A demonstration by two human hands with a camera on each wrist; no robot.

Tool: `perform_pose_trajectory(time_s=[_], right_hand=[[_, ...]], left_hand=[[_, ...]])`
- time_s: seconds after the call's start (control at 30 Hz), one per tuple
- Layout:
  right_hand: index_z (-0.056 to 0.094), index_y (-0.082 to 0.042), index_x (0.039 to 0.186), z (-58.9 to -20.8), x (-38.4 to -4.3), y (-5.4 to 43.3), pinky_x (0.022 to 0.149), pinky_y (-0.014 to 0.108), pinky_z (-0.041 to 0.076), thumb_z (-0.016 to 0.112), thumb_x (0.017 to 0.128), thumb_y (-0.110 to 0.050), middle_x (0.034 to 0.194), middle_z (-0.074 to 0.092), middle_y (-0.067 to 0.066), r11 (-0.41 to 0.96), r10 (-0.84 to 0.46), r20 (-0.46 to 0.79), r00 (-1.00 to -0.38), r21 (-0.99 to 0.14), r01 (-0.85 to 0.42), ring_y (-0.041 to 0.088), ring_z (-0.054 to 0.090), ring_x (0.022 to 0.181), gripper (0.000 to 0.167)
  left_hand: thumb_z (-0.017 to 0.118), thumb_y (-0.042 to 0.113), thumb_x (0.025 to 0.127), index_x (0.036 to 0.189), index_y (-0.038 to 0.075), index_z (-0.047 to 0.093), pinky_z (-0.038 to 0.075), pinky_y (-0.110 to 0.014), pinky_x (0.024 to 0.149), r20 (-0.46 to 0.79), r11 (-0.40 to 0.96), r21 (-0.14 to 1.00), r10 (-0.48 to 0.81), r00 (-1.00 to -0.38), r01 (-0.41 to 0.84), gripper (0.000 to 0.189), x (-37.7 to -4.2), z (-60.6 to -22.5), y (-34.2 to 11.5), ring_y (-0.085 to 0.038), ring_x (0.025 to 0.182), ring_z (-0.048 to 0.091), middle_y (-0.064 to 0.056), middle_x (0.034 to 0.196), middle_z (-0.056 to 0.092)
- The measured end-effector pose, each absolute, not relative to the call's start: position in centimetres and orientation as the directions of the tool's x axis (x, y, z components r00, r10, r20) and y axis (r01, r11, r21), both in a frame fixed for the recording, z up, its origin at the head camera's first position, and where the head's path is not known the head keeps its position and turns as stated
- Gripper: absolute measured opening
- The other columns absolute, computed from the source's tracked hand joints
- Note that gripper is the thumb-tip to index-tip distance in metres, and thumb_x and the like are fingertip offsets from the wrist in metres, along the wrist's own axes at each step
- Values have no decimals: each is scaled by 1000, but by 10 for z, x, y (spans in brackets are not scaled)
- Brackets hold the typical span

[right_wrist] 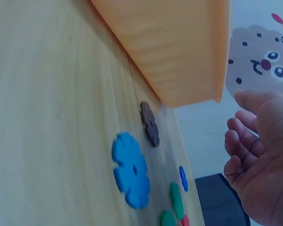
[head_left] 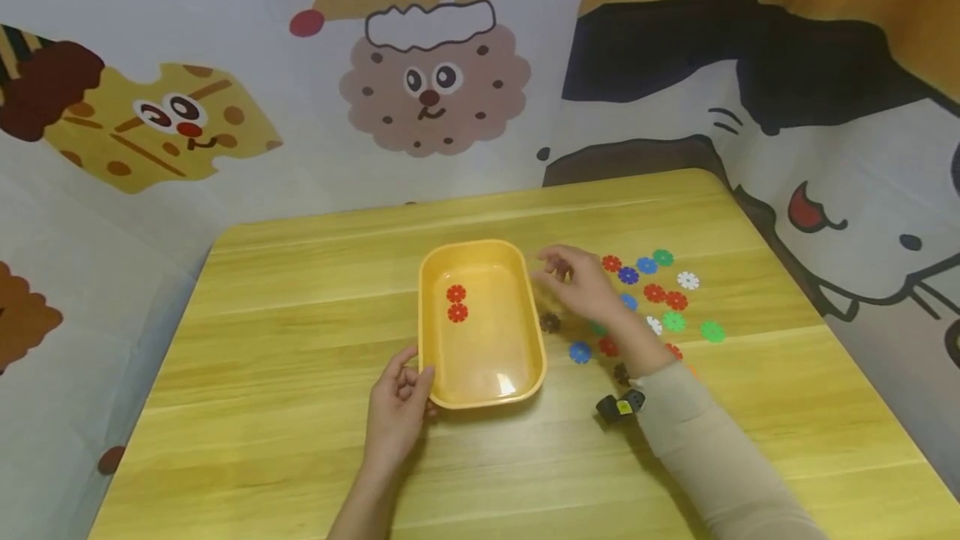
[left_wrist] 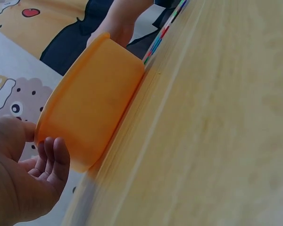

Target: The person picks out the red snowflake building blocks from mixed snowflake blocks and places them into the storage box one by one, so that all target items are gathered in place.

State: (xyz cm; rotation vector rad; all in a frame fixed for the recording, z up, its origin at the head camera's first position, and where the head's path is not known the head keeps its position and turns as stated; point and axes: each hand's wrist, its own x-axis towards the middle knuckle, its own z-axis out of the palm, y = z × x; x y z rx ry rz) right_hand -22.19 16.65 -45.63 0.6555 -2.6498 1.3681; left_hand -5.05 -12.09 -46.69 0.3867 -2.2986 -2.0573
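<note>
A yellow-orange plastic tray (head_left: pixel 491 357) stands on the table with two red notched flower-shaped discs (head_left: pixel 457 312) lying in its left part. My left hand (head_left: pixel 397 407) holds the tray's near left corner, thumb over the rim and fingers outside; the left wrist view shows this grip on the tray wall (left_wrist: pixel 94 94). Just off the tray's right side is my right hand (head_left: pixel 585 282), its fingers loosely bent. No object shows in that hand (right_wrist: pixel 266 150) in the right wrist view. A brown disc (head_left: pixel 550 322) lies below it, close to the tray.
Right of the tray, several discs in red, blue, green, white and brown lie scattered, among them a blue disc (head_left: pixel 581 352) and a green disc (head_left: pixel 712 332). My right forearm covers some. A black wrist device (head_left: pixel 621 407) sits by the right sleeve. Cartoon-printed cloth (head_left: pixel 300 182) hangs behind the table.
</note>
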Motion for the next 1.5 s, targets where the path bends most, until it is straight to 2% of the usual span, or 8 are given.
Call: perform_pose_trajectory(time_s=[0.23, 0.57, 0.9, 1.1, 1.27, 1.5], right_hand=[[66, 2, 123, -452, -223, 181, 66, 29, 56, 73, 95, -20, 97, 67, 9, 538, -312, 215, -925, -762, -359, 21, 61, 82, 36], [64, 1, 126, -447, -224, 203, 73, 36, 57, 71, 97, -20, 102, 67, 11, 595, -299, 174, -938, -735, -326, 24, 62, 87, 36], [63, 1, 126, -452, -226, 221, 78, 44, 59, 67, 99, -17, 105, 67, 13, 647, -318, 122, -940, -697, -309, 28, 63, 92, 32], [62, 3, 126, -456, -226, 230, 87, 50, 59, 68, 98, -15, 111, 67, 18, 680, -337, 75, -938, -670, -298, 34, 64, 100, 34], [60, 5, 129, -461, -225, 238, 102, 57, 51, 70, 96, -13, 123, 63, 23, 712, -340, 8, -940, -651, -263, 40, 60, 113, 39], [65, 5, 119, -461, -222, 244, 94, 55, 55, 76, 93, -24, 115, 67, 23, 767, -294, -74, -953, -613, -189, 39, 62, 106, 40]], left_hand=[[64, 9, 100, 136, -1, 55, 60, -26, 55, -163, 67, 981, -216, -963, -181, 38, -52, -465, -120, -15, 60, 61, -20, 90, 63], [62, 4, 100, 135, -6, 54, 60, -23, 57, -234, -87, 972, -229, -945, -220, 38, -54, -460, -120, -11, 64, 59, -15, 93, 59], [61, 3, 101, 136, -7, 52, 60, -24, 58, -235, -94, 971, -223, -946, -219, 38, -55, -460, -120, -11, 66, 59, -13, 93, 57], [60, 3, 101, 137, -7, 51, 61, -25, 59, -233, -77, 972, -213, -949, -221, 39, -56, -459, -121, -11, 66, 61, -10, 92, 56], [60, 3, 101, 138, -7, 51, 61, -25, 59, -231, -71, 973, -205, -951, -221, 39, -56, -460, -122, -12, 66, 62, -10, 93, 56], [59, 2, 101, 137, -8, 51, 62, -25, 60, -217, -58, 976, -198, -956, -210, 39, -56, -460, -124, -11, 67, 62, -9, 93, 55]])
